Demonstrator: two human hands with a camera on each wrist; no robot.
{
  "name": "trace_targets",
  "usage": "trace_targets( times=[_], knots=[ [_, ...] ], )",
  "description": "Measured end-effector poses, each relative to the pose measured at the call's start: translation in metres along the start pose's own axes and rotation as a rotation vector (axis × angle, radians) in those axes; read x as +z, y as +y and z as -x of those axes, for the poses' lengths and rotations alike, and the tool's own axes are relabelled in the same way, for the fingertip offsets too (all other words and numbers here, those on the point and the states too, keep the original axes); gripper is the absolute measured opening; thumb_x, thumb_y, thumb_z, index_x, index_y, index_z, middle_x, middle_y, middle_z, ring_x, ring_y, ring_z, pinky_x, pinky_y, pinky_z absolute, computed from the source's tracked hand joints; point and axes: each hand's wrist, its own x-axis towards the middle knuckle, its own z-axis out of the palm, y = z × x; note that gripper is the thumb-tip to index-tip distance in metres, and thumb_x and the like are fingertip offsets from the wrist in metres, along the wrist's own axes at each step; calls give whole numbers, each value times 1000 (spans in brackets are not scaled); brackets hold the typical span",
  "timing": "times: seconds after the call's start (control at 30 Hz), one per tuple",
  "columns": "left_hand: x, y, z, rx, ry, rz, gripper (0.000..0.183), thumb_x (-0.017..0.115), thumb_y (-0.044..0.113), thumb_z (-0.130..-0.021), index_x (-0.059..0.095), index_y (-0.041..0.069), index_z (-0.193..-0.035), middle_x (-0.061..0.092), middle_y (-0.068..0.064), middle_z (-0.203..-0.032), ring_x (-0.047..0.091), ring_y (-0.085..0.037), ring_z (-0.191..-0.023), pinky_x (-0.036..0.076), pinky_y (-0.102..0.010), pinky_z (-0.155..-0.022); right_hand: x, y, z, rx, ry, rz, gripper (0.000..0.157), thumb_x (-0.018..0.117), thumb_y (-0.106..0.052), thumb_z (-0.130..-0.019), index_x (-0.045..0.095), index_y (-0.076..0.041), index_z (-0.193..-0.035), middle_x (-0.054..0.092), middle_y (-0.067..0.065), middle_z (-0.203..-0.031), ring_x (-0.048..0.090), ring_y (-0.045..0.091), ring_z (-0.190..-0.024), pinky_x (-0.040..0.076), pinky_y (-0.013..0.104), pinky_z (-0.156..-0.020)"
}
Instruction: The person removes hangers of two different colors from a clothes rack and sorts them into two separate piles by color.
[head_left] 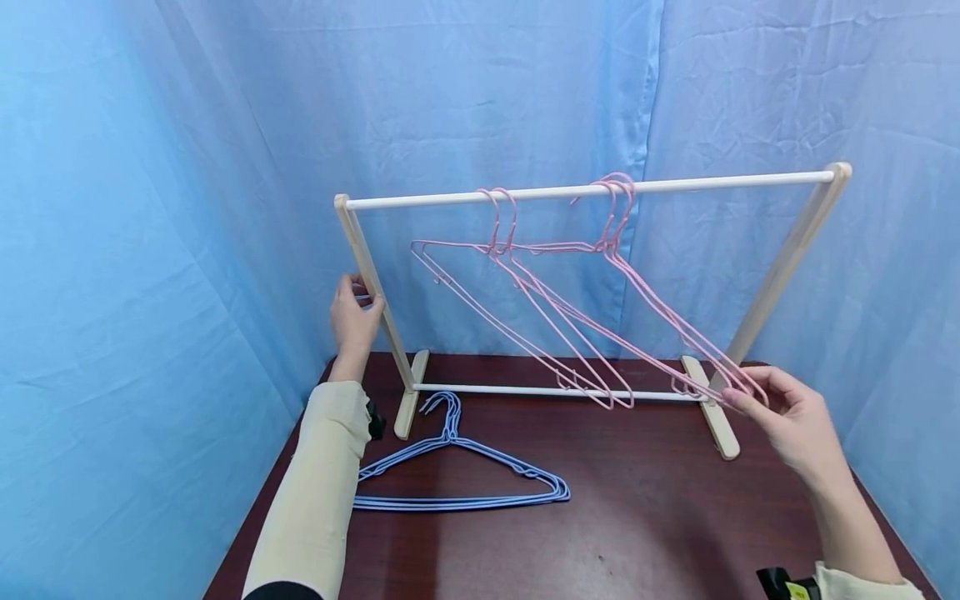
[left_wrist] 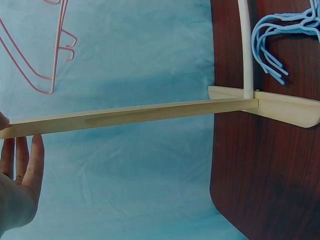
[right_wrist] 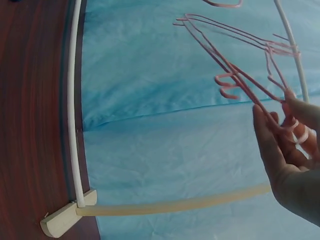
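Note:
My left hand (head_left: 355, 321) holds the left wooden post (head_left: 360, 246) of a small clothes rack. In the left wrist view, its fingers (left_wrist: 35, 162) lie along one side of the post (left_wrist: 130, 115), with the thumb tip on the other. My right hand (head_left: 798, 425) pinches the lower right corners of a bunch of pink wire hangers (head_left: 607, 247), whose hooks hang over the rack's white top bar (head_left: 720, 182). Two more pink hangers (head_left: 492, 247) hang to the left. In the right wrist view, the thumb and fingers (right_wrist: 267, 142) close round the pink wires.
Several blue wire hangers (head_left: 450, 429) lie stacked on the dark wooden table (head_left: 600, 550), in front of the rack's left foot (head_left: 411, 400). A white lower bar (head_left: 517, 390) joins the left foot to the right foot (head_left: 720, 425). Blue curtains (head_left: 480, 92) surround the table behind and at the sides.

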Motion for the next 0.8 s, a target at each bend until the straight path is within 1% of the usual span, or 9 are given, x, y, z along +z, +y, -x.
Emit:
trace_targets(
  times=[0.07,0.13,0.3,0.4,0.6,0.7,0.8],
  knots=[
    [0,1,0,1,1,8,31,59,16,-95,52,5,-123,60,-19,-119,65,-34,-111,56,-49,-93,3,0,0,-25,51,14,22,71,5,-87,65,0,-107,60,-18,-79,53,-2,-67,46,11,-56],
    [-1,1,1,4,3,14,31,58,15,-95,52,4,-124,60,-20,-119,65,-34,-111,56,-49,-93,5,0,0,-41,101,45,22,73,6,-84,63,-1,-102,58,-18,-76,51,-3,-65,43,11,-54],
    [-1,1,1,6,5,12,31,59,16,-95,52,5,-123,60,-19,-119,65,-35,-111,56,-50,-93,11,-3,0,-42,224,181,23,79,0,-81,61,-3,-95,51,-19,-71,44,-3,-61,35,13,-49],
    [-1,0,1,1,5,11,31,60,17,-94,52,5,-123,60,-19,-119,65,-34,-111,56,-49,-94,14,-4,1,-46,244,219,22,79,-3,-82,62,-4,-95,49,-19,-70,41,-2,-60,32,15,-49],
    [0,-1,1,-1,3,3,32,60,18,-94,53,5,-123,60,-19,-120,65,-34,-112,56,-49,-94,16,-3,3,-61,239,242,14,76,-9,-86,64,-6,-92,44,-18,-66,35,-1,-57,26,22,-45],
    [0,-1,0,-1,3,1,32,60,18,-94,52,5,-123,60,-19,-120,65,-34,-112,56,-49,-93,18,-2,3,-102,269,252,12,74,-6,-88,64,-4,-92,45,-20,-67,37,-4,-57,28,17,-46],
    [0,0,1,-3,2,0,32,60,17,-95,52,4,-123,59,-20,-120,65,-34,-112,56,-50,-93,21,-2,2,-164,319,274,13,72,-2,-87,63,0,-97,46,-23,-70,38,-8,-57,28,11,-49]
  ],
)
